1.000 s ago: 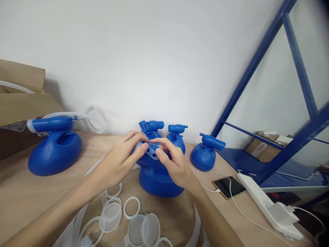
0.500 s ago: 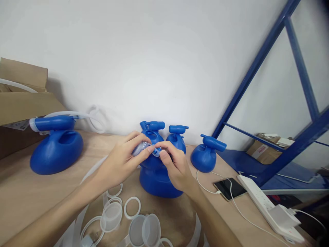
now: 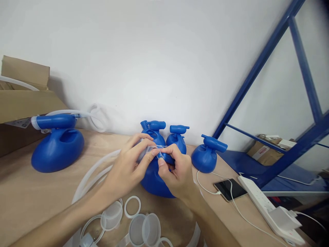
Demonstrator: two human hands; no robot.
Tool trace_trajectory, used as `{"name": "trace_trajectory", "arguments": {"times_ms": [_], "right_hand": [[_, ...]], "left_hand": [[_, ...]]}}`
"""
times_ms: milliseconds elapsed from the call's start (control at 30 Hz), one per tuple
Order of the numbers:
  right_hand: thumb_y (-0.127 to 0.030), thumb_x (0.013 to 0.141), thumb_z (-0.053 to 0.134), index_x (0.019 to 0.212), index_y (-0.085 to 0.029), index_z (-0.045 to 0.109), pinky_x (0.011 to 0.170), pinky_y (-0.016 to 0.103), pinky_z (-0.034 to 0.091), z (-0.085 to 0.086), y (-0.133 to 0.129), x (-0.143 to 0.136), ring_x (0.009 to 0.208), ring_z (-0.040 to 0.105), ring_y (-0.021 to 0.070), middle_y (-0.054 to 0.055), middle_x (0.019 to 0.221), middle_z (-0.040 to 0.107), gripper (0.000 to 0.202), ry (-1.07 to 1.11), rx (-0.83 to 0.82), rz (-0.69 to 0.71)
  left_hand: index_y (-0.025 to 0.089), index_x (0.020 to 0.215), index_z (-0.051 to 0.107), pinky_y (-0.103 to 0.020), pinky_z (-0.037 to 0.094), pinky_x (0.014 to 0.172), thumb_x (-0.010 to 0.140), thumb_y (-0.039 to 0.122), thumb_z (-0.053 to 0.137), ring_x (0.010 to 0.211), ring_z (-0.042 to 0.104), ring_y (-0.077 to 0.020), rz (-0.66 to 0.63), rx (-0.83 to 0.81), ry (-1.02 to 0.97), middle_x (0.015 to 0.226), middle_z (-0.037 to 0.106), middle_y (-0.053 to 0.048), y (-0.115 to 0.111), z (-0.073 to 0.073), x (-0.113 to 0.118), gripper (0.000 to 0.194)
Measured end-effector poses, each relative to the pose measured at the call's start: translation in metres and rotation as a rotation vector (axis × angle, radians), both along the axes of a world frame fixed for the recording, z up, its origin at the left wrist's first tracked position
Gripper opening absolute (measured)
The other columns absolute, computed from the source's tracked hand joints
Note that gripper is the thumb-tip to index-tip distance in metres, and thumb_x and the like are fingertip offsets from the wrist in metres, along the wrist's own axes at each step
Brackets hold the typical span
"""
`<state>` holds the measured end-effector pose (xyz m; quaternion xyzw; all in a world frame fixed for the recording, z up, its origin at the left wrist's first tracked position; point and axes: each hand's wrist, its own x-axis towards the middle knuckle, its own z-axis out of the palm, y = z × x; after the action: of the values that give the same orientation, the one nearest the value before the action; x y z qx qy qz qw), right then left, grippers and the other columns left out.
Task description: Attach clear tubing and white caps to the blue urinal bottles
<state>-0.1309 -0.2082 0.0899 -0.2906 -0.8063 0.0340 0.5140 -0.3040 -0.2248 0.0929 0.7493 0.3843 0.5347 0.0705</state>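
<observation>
A clear plastic cap with a thin strap (image 3: 151, 149) is pinched between the thumb and fingers of my left hand (image 3: 130, 159). My right hand (image 3: 177, 171) closes its thumb and index finger on the strap end of that piece, against the blue neck (image 3: 166, 158) of the nearest bottle. That blue plastic bottle (image 3: 155, 187) stands upright on the table in front of me, partly hidden by both hands. The fingertips of the two hands nearly meet over its neck. Exactly how the strap sits on the neck is hidden.
Several blue bottles stand around: a left one (image 3: 58, 151) with a tube, a right one (image 3: 204, 157), others at the wall. Clear caps (image 3: 151, 230) and white rings (image 3: 132, 207) lie in front. A phone (image 3: 230, 189), power strip (image 3: 262, 202) and cardboard box (image 3: 28, 103) flank the area.
Both hands have moved slightly down and closer to the bottle's neck. The right hand has turned and its fingers have curled in. The clear piece has shifted right, against the neck.
</observation>
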Motion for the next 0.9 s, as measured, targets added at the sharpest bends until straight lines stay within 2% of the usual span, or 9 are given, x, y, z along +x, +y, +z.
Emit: {"name": "trace_trajectory", "arguments": {"times_ms": [200,333,467,533,633,733,800,867,900], "right_hand": [[-0.021,0.092,0.051,0.097,-0.024,0.053,0.046,0.026,0.028,-0.005,-0.005,-0.003,0.04,0.038,0.0099,-0.009,0.056,0.048,0.006,0.006,0.056,0.053],[-0.02,0.09,0.051,0.096,-0.025,0.044,0.047,0.026,0.025,-0.007,-0.004,-0.005,0.042,0.033,0.01,-0.012,0.058,0.04,0.011,0.109,-0.05,0.1],[-0.021,0.09,0.05,0.084,-0.025,0.039,0.048,0.025,0.023,-0.004,-0.004,-0.001,0.047,0.031,0.0096,-0.01,0.061,0.033,0.014,0.092,-0.169,0.147],[-0.023,0.091,0.052,0.082,-0.025,0.039,0.049,0.025,0.024,-0.001,-0.001,0.003,0.049,0.03,0.0095,-0.009,0.062,0.032,0.016,0.093,-0.197,0.175],[-0.03,0.097,0.054,0.088,-0.024,0.044,0.05,0.024,0.026,0.002,0.007,0.013,0.05,0.031,0.01,-0.01,0.061,0.034,0.014,0.122,-0.291,0.204],[-0.04,0.103,0.053,0.095,-0.024,0.049,0.053,0.024,0.034,0.008,0.016,0.023,0.053,0.04,0.0115,-0.009,0.061,0.044,0.018,0.14,-0.4,0.214],[-0.044,0.104,0.054,0.099,-0.023,0.055,0.063,0.027,0.044,0.015,0.022,0.03,0.065,0.055,0.0142,-0.004,0.073,0.058,0.021,0.069,-0.403,0.201],[-0.047,0.103,0.057,0.111,-0.024,0.062,0.085,0.033,0.051,0.02,0.029,0.041,0.093,0.064,0.0191,0.004,0.101,0.068,0.025,-0.092,-0.381,0.167],[-0.048,0.102,0.059,0.12,-0.025,0.063,0.097,0.037,0.049,0.02,0.035,0.048,0.108,0.063,0.0217,0.006,0.116,0.067,0.029,-0.195,-0.392,0.146]], "left_hand": [[0.021,0.096,0.068,-0.038,0.052,0.096,0.103,0.029,0.052,0.11,0.064,-0.0238,0.107,0.069,-0.027,0.113,0.068,-0.009,-0.007,-0.006,0.007,0.02],[0.02,0.096,0.067,-0.038,0.051,0.094,0.103,0.028,0.051,0.106,0.065,-0.0234,0.137,0.067,0.017,0.112,0.068,-0.009,-0.007,-0.007,0.01,0.018],[0.019,0.097,0.065,-0.041,0.051,0.092,0.102,0.029,0.05,0.103,0.065,-0.025,0.156,0.019,0.045,0.109,0.067,-0.01,-0.007,-0.005,0.012,0.019],[0.018,0.098,0.065,-0.041,0.051,0.094,0.101,0.029,0.049,0.104,0.064,-0.025,0.113,0.007,0.056,0.109,0.067,-0.01,-0.006,-0.001,0.007,0.019],[0.021,0.111,0.067,-0.037,0.053,0.098,0.101,0.036,0.053,0.115,0.064,-0.0247,-0.094,-0.063,0.13,0.122,0.067,-0.009,-0.005,0.009,-0.009,0.023],[0.031,0.138,0.061,-0.03,0.06,0.081,0.101,0.05,0.057,0.112,0.068,-0.0238,-0.208,-0.255,0.22,0.135,0.068,-0.004,-0.002,0.018,-0.027,0.042],[0.034,0.143,0.059,-0.029,0.06,0.07,0.097,0.056,0.061,0.103,0.071,-0.0239,-0.172,-0.329,0.238,0.133,0.071,-0.004,0.002,0.021,-0.036,0.051],[0.029,0.135,0.065,-0.03,0.061,0.067,0.092,0.058,0.067,0.094,0.072,-0.024,-0.122,-0.311,0.238,0.124,0.075,-0.005,0.007,0.022,-0.042,0.052],[0.027,0.13,0.068,-0.031,0.062,0.068,0.091,0.057,0.07,0.093,0.072,-0.024,-0.109,-0.27,0.246,0.121,0.075,-0.006,0.009,0.021,-0.044,0.049]]}}
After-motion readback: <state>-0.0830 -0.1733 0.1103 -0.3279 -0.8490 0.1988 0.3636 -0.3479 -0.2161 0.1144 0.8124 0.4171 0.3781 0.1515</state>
